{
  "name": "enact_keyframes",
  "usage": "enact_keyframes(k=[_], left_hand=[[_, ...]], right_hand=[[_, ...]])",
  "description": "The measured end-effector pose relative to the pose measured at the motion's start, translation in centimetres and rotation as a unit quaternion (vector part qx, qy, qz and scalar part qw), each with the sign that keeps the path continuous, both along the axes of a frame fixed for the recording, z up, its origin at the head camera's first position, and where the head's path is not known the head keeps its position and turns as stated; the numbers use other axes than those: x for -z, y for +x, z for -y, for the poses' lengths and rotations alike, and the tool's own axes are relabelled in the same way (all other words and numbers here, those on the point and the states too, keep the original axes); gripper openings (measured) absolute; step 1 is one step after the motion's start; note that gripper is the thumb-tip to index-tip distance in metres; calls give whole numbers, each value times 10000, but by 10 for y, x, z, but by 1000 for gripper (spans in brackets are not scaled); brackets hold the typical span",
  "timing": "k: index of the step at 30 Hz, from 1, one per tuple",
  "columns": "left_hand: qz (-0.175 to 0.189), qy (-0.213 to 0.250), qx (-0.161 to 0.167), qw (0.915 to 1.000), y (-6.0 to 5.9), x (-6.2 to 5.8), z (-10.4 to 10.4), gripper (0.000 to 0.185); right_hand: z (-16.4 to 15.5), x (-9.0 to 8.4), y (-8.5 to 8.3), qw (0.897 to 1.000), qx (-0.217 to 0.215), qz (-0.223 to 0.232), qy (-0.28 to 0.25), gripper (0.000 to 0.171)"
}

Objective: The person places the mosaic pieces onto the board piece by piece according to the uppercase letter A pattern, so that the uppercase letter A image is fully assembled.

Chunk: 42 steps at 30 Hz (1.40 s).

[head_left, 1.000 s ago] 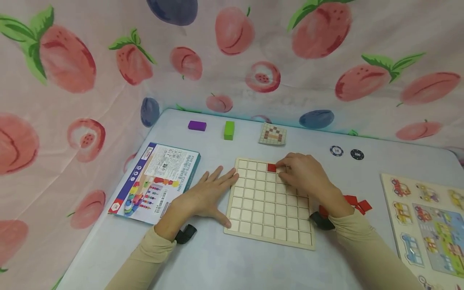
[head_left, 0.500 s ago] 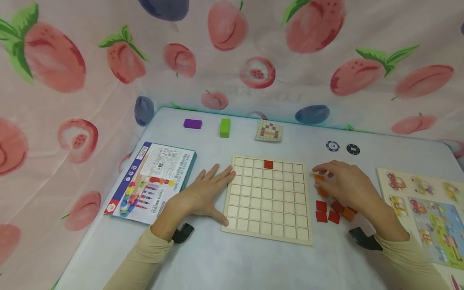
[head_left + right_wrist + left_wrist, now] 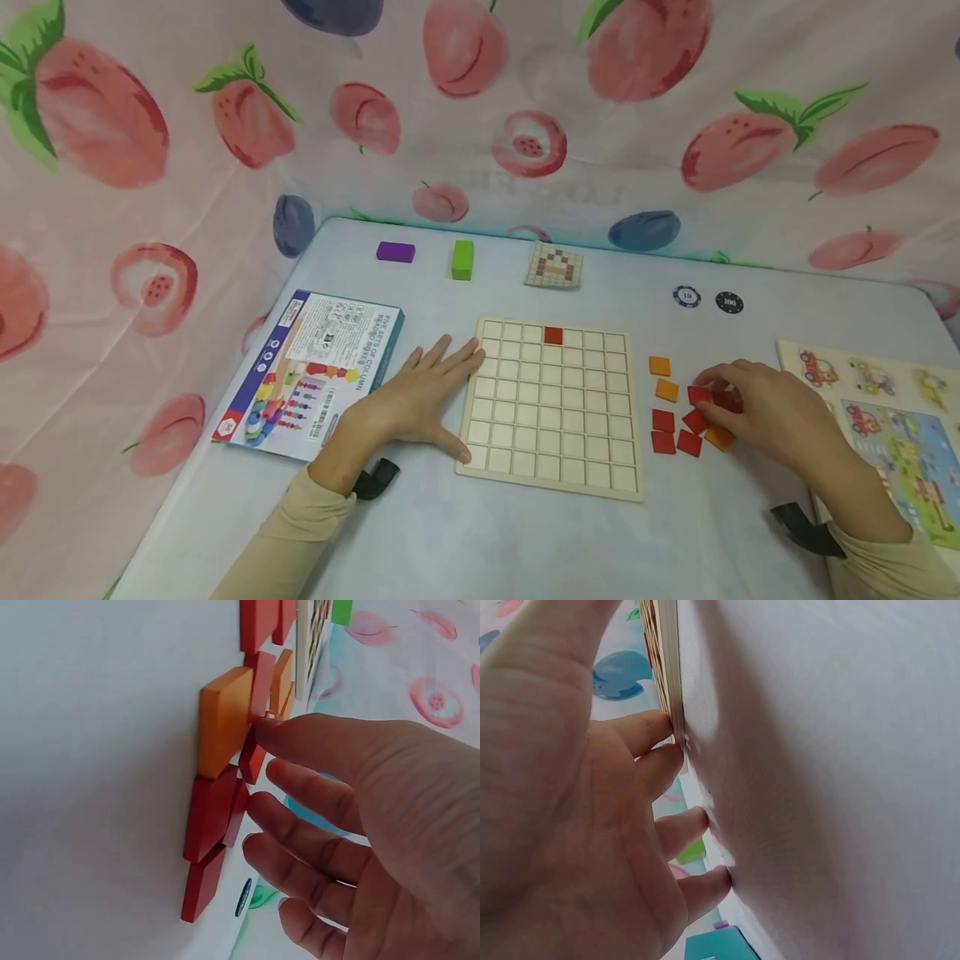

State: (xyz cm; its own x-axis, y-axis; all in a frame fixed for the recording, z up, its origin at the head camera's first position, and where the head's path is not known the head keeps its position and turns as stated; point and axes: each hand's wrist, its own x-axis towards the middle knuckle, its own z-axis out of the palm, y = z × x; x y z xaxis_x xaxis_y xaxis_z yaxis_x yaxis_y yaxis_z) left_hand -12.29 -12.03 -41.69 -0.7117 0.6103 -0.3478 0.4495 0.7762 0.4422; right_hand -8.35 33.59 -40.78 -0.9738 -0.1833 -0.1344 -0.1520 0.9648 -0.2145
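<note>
While the left hand (image 3: 416, 400) lies flat with straight fingers against the left edge of the wooden grid board (image 3: 551, 454), the right hand (image 3: 757, 408) is down among the loose tiles (image 3: 663, 432) toward the right edge of the bench (image 3: 480, 542). Its fingers are bent, and thumb and forefinger seem to pinch one red tile (image 3: 699, 394) at the far side of the pile. This tile lies directly under the fingertips, so the right hand is much the nearer one; the board is to its left. The right wrist view shows what the head view hides: the red tile (image 3: 253, 757) is tipped up on its edge beside an orange tile (image 3: 223, 720). The left wrist view shows only fingers touching the board side. Further back, a single red square (image 3: 553, 335) sits in the top row of the board.
</note>
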Motion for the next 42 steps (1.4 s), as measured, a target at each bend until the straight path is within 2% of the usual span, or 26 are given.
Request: enact_keyframes(k=[5, 11, 23, 33, 42], left_hand=[[3, 36, 12, 10000, 0, -1, 0, 138], [-1, 41, 9, 10000, 0, 0, 0, 138], [23, 90, -21, 10000, 0, 1, 1, 137], [52, 15, -45, 10000, 0, 1, 2, 137], [23, 59, 14, 10000, 0, 2, 1, 136]], right_hand=[[0, 3, -1, 9997, -212, -151, 9, 36], [1, 3, -3, 9991, -414, -109, -8, 34], [5, 3, -2, 9992, -211, -348, -3, 39], [34, 2, -12, 9960, -505, -697, -258, 39], [72, 6, -33, 9903, -944, -840, -579, 31]])
